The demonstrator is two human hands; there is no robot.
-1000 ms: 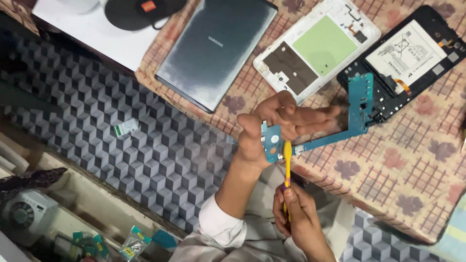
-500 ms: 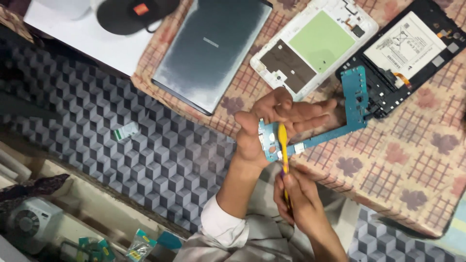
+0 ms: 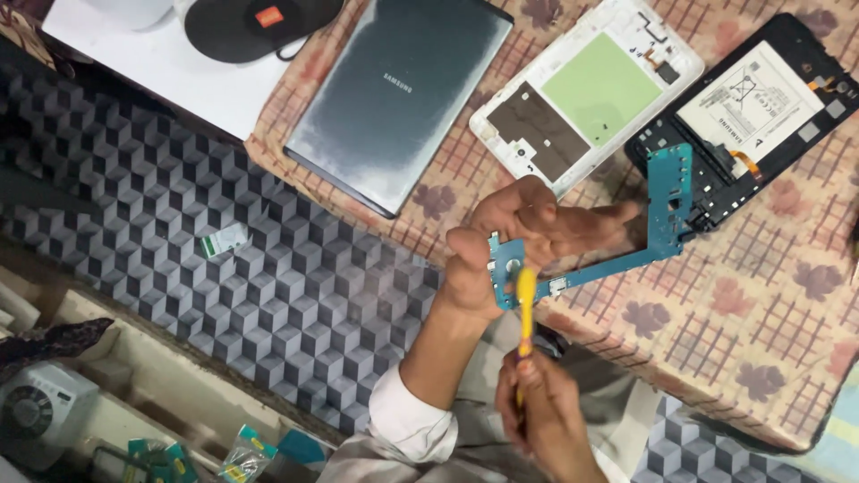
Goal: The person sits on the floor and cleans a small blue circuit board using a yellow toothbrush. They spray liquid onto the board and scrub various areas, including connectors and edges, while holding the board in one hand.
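- So, the left hand (image 3: 519, 237) grips a teal L-shaped circuit board (image 3: 667, 201) by its lower end, thumb on one side and fingers stretched flat behind it, just above the edge of the checked cloth (image 3: 716, 322).
- The board's long arm runs up and right from that hand, its upright end sitting over the corner of the black opened tablet (image 3: 761, 107).
- The right hand (image 3: 546, 416) is closed around the lower part of a yellow tool (image 3: 525, 309), below the board. Its tip lies right at the board's lower left end, beside the left thumb.
- Compared with half a second back, the tool tip looks about the same spot on the board, and the right hand sits a bit lower under it. The left hand's hold hasn't changed.
- Left of the black tablet lies a white opened tablet (image 3: 586, 94) with a green panel, and further left a grey back cover (image 3: 403, 98), both on the cloth.
- Well left of the board, a small green-and-white packet (image 3: 224, 240) lies on the cube-pattern floor (image 3: 268, 295).
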